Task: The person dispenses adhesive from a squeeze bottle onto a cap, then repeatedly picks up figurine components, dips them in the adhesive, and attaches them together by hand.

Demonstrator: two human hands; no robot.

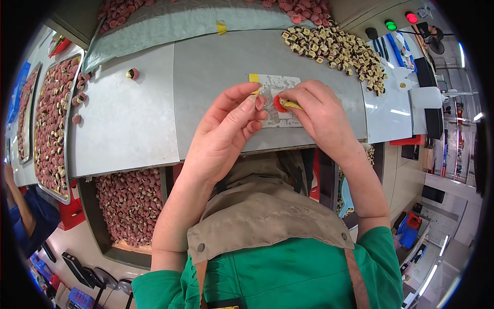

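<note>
Over a worn white board (275, 122) on the grey worktop, my two hands are held close together. Between its thumb and fingertips, my left hand (218, 129) pinches a small pink ridged cup-shaped piece (259, 101). My right hand (321, 110) is closed on a small yellow thing (293, 105); its exact kind is too small to tell. Next to those right fingertips shows a round bright red thing (279, 104), partly covered, and I cannot tell whether it is held or lies on the board.
Small cream-and-dark pieces (334, 51) are heaped at the back right. A tray (54, 123) of pink-and-cream pieces stands left, near a lone piece (132, 73). Below the worktop, a drawer (128, 208) holds many pink pieces. A co-worker's arm (20, 203) shows far left.
</note>
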